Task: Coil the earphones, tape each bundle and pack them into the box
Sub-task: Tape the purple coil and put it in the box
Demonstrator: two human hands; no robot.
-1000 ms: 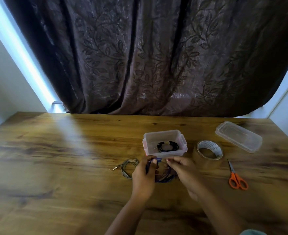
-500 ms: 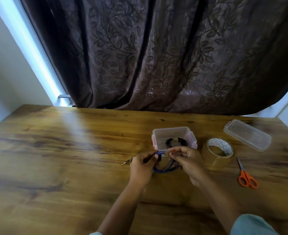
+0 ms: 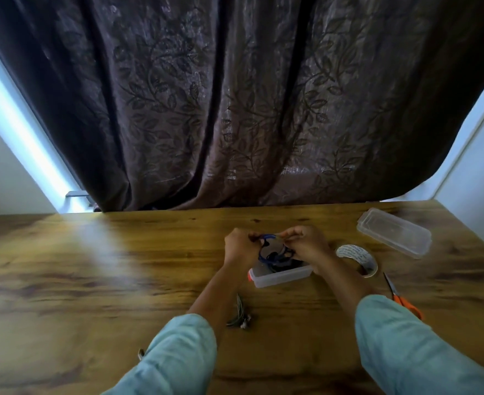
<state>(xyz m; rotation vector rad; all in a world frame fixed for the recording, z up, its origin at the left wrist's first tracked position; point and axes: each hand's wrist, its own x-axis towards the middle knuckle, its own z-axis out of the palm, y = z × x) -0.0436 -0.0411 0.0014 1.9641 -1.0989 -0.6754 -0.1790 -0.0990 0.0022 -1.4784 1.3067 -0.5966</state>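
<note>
One blue coil pinched by left hand and right hand, fingers curled, above one box (one black coil inside); one grey coil at box's 7 o'clock.

My left hand and my right hand each pinch a side of the blue earphones, coiled and held above the open box. A black bundle lies inside it. On the table, grey earphones lie beside my left forearm. The tape roll, scissors and lid sit to the right.
</note>
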